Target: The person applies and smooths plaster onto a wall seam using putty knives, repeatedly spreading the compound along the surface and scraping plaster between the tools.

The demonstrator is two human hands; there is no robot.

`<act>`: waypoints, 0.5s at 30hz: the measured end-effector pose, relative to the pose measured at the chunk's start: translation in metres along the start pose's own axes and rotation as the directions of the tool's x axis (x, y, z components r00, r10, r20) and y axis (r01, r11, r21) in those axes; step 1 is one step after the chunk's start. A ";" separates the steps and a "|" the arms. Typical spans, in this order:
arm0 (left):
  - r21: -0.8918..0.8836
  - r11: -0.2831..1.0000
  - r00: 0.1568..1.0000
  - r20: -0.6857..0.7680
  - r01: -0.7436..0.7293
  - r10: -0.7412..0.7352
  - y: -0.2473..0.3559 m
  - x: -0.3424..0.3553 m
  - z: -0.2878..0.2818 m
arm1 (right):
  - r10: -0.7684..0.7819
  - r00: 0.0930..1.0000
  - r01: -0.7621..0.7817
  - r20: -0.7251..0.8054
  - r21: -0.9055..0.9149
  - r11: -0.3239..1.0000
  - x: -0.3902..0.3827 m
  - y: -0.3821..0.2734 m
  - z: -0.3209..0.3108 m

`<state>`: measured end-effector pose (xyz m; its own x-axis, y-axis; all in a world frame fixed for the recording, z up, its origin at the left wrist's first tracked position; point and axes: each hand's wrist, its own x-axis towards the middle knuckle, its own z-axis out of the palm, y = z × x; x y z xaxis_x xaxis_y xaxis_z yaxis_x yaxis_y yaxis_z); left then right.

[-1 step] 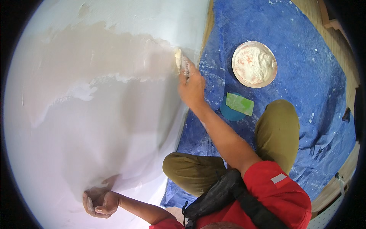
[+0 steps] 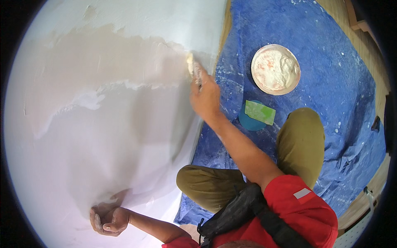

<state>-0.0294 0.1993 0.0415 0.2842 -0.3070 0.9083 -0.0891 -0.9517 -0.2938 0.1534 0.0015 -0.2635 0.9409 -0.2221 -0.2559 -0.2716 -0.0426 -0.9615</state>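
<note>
My right hand (image 2: 206,93) grips a putty knife (image 2: 193,66) coated in cream filler, at the white wall (image 2: 49,153) beside an irregular beige band of plaster near the wall’s edge. Low on the left, my left hand (image 2: 108,222) is loosely curled by the wall, with grey residue on its fingers; whether anything is inside is hidden. To the right of the knife, a round bowl (image 2: 275,69) of white filler sits on a blue sheet (image 2: 339,82). Below it, a green rectangular pad (image 2: 259,111) lies across a blue round object (image 2: 251,123).
My bent knees (image 2: 300,140) in olive trousers rest over the sheet, with a black bag (image 2: 231,211) across my front. Wooden flooring (image 2: 359,41) borders the sheet on the right. A pale perforated object (image 2: 351,231) is at the lower right edge.
My right hand and the putty knife have shifted slightly left along the wall. My left hand stays in place.
</note>
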 end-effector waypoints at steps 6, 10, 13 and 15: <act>-0.003 1.000 1.000 0.008 0.013 -0.013 0.000 -0.001 -0.001 | -0.337 0.942 0.327 -0.008 0.266 0.907 -0.034 0.013 -0.013; 0.000 1.000 1.000 0.017 0.020 -0.020 0.001 0.001 -0.001 | 0.054 0.997 -0.028 -0.052 0.401 0.916 -0.011 0.070 -0.011; 0.019 1.000 1.000 0.006 0.003 -0.003 0.000 0.001 -0.002 | 0.046 0.990 -0.022 -0.131 0.177 0.984 0.020 0.074 0.007; 0.016 1.000 1.000 0.013 -0.001 0.001 0.001 -0.001 -0.001 | 0.014 0.990 -0.003 -0.142 0.074 0.997 0.021 0.074 0.023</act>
<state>-0.0302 0.1989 0.0409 0.2961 -0.3080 0.9041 -0.0737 -0.9511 -0.2999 0.1576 0.0158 -0.3421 0.8988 -0.3584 -0.2523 -0.2589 0.0303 -0.9654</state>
